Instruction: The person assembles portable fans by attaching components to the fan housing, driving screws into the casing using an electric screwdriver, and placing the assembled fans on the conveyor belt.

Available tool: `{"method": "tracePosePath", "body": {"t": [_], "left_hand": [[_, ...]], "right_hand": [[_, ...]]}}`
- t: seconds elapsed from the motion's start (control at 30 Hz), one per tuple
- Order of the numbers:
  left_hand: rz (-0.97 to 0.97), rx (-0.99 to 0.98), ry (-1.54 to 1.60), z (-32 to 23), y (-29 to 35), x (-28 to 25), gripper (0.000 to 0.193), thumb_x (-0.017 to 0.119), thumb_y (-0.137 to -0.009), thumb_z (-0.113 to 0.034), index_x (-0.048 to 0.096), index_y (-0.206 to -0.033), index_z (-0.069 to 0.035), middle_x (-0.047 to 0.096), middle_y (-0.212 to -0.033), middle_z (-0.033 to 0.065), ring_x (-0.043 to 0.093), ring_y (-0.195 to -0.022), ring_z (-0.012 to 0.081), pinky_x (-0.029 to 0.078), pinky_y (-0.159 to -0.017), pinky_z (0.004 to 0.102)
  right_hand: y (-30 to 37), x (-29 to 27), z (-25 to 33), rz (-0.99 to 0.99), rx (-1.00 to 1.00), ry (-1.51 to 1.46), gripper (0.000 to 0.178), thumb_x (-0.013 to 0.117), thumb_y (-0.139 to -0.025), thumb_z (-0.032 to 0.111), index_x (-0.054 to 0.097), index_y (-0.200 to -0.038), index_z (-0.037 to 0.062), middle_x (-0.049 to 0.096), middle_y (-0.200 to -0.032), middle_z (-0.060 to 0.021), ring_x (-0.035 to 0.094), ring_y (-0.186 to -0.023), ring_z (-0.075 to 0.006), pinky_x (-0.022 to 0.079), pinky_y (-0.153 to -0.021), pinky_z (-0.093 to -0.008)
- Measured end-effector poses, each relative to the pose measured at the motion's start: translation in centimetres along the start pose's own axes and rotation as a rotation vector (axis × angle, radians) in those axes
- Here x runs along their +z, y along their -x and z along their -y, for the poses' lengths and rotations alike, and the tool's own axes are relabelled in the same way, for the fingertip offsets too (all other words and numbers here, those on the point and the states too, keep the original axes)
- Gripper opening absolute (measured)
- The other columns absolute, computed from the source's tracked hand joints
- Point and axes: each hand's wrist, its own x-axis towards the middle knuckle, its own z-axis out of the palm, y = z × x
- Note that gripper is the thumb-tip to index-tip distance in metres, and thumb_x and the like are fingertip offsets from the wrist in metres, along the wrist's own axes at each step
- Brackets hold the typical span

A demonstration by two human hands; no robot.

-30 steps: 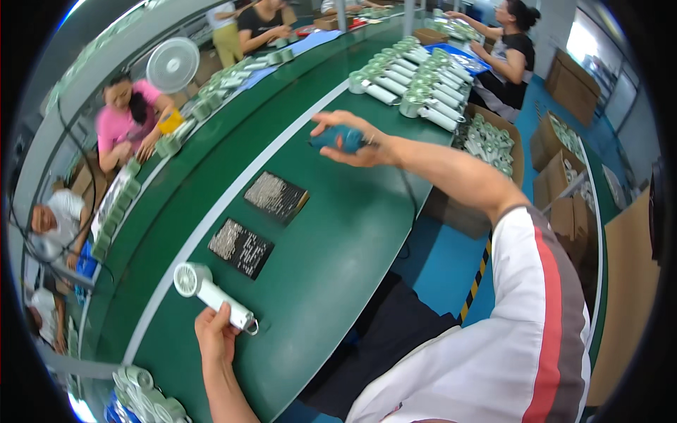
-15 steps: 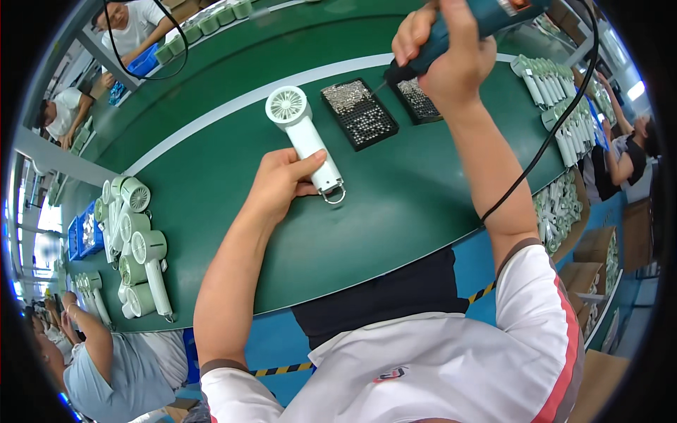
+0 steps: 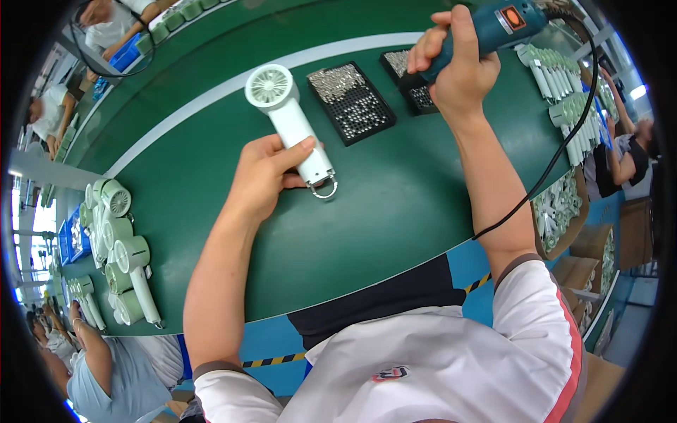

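Note:
A pale green handheld fan [image 3: 295,132] is held by its handle in my left hand [image 3: 262,173], thumb on top, its round grille head pointing away from me. A small metal loop sticks out of the handle's near end. My right hand [image 3: 462,74] grips a dark teal electric screwdriver [image 3: 497,32], its body slanting down to the left, with a black cable running back along my forearm. Its tip reaches over the right black screw tray [image 3: 421,100]; the bit itself is hard to make out. Between fan and tool lies another black screw tray [image 3: 352,106], partly filled with silver screws.
A pile of similar fans [image 3: 123,254] stands on the green table's left side. Rows of fans [image 3: 550,74] line the far right, above a carton [image 3: 560,211] of pale parts. The black cable [image 3: 546,166] hangs beside my right arm. Other people work around the table.
The view has shifted slightly, so fan, trays and left hand appear further left. The screwdriver has come a little lower and to the right over the right tray. Both grips stay the same.

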Motion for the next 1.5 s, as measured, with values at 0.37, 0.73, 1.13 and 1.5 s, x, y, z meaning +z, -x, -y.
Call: {"method": "tracePosePath", "body": {"t": [0.37,0.73,1.13,1.5], "left_hand": [[0.014,0.006,0.017,0.3,0.1,-0.2,0.039,0.074,-0.097,-0.023,0.065,-0.115,0.01,0.074,-0.106,0.0184,0.075,-0.085,0.0218,0.063,-0.071,0.0325],[-0.007,-0.005,-0.041,0.4,0.1,-0.4,0.035,0.073,-0.097,-0.023,0.065,-0.111,0.008,0.073,-0.096,0.0147,0.074,-0.078,0.0202,0.062,-0.066,0.0315],[0.025,-0.004,-0.038,0.5,0.1,-0.5,0.034,0.076,-0.096,-0.021,0.066,-0.113,0.006,0.075,-0.093,0.0126,0.075,-0.08,0.0172,0.06,-0.066,0.0272],[0.003,0.0,-0.074,0.6,0.1,-0.4,0.035,0.077,-0.095,-0.024,0.068,-0.11,0.006,0.075,-0.092,0.0116,0.074,-0.08,0.0158,0.059,-0.068,0.026]], "right_hand": [[0.2,0.5,0.3,-0.063,0.194,-0.09,0.031,0.065,-0.103,0.024,0.06,-0.09,-0.0035,0.054,-0.057,-0.0066,0.051,-0.039,-0.0176,0.044,-0.037,-0.0335],[0.8,0.9,0.3,-0.011,0.208,-0.055,0.029,0.065,-0.104,0.023,0.06,-0.092,-0.0036,0.054,-0.057,-0.007,0.052,-0.04,-0.0174,0.044,-0.038,-0.0333],[0.8,0.8,-0.1,-0.003,0.193,-0.051,0.029,0.066,-0.103,0.022,0.06,-0.091,-0.0037,0.055,-0.057,-0.0072,0.053,-0.041,-0.0175,0.045,-0.038,-0.0332],[1.5,1.2,0.2,0.158,0.141,0.083,0.027,0.067,-0.102,0.016,0.062,-0.082,-0.0009,0.059,-0.056,-0.0067,0.055,-0.043,-0.0148,0.045,-0.041,-0.0291]]}}
